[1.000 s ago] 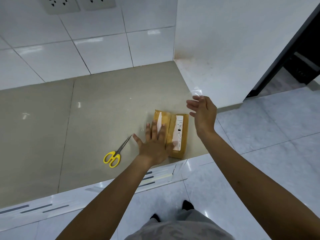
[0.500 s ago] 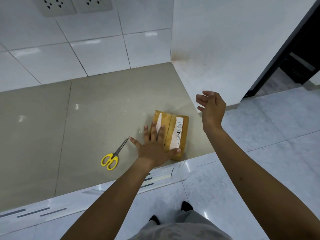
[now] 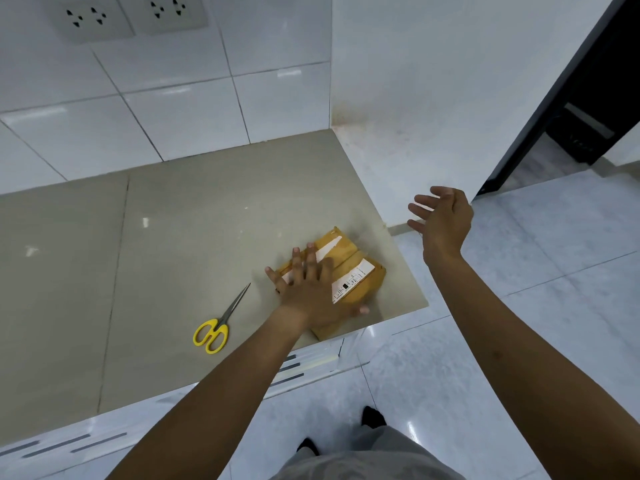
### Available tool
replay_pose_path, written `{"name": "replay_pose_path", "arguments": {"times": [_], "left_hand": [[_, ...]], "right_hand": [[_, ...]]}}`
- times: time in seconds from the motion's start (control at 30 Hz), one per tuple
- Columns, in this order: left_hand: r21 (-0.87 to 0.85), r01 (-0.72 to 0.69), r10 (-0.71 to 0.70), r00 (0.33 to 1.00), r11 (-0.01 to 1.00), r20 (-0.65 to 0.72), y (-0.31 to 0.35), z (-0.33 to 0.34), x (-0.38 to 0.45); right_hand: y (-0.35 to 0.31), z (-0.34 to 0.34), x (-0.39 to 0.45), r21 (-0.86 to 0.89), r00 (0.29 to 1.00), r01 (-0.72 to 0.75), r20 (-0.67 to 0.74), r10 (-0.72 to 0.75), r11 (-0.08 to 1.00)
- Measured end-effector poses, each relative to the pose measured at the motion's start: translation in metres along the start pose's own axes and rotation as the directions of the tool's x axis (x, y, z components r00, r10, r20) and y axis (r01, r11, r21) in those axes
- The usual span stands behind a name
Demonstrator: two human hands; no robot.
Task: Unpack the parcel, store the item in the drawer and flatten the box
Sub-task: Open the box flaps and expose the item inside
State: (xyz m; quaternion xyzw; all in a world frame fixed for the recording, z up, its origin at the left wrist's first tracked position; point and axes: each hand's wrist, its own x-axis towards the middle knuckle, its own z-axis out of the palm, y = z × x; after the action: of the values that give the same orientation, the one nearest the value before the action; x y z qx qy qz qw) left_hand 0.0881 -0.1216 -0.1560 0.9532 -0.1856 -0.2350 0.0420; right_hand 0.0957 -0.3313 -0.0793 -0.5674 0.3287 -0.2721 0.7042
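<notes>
A small brown cardboard box (image 3: 363, 282) with white labels lies near the front right corner of the beige countertop (image 3: 180, 244). My left hand (image 3: 311, 289) rests flat on top of it, fingers spread, thumb hooked over its near right edge. The box sits skewed, its far end pointing to the right. My right hand (image 3: 445, 223) hovers in the air past the counter's right edge, fingers apart, holding nothing. The drawer fronts (image 3: 304, 367) run below the counter's front edge, shut.
Yellow-handled scissors (image 3: 218, 327) lie closed on the counter left of the box. A white tiled wall with two sockets (image 3: 128, 13) stands behind, a white side wall (image 3: 433, 98) on the right. A dark doorway (image 3: 595, 109) opens at the far right. My feet stand on grey floor tiles.
My left hand has turned the box clockwise under its palm. My right hand has swung away to the right, off the counter; the clear scrap at its fingertips a second ago is no longer visible.
</notes>
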Motion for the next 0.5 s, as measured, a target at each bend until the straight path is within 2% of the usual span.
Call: {"name": "replay_pose_path", "arguments": {"times": [0.1,0.17,0.33,0.5], "left_hand": [[0.154,-0.057,0.073,0.992,0.986,-0.103,-0.015,0.009,-0.001],[0.204,-0.103,0.13,0.983,0.974,-0.126,-0.031,0.005,-0.001],[0.269,-0.21,0.256,0.955,0.94,-0.151,-0.077,-0.004,-0.005],[0.233,-0.253,0.299,0.934,0.939,-0.194,-0.087,-0.003,-0.013]], "right_hand": [[0.003,-0.005,0.004,-0.015,0.999,-0.031,-0.027,0.031,0.999],[0.007,-0.008,0.007,-0.023,0.998,-0.057,-0.03,0.057,0.998],[0.021,-0.015,0.006,0.006,0.983,-0.184,-0.016,0.184,0.983],[0.031,-0.027,0.007,0.117,0.94,-0.321,-0.079,0.331,0.94]]}}
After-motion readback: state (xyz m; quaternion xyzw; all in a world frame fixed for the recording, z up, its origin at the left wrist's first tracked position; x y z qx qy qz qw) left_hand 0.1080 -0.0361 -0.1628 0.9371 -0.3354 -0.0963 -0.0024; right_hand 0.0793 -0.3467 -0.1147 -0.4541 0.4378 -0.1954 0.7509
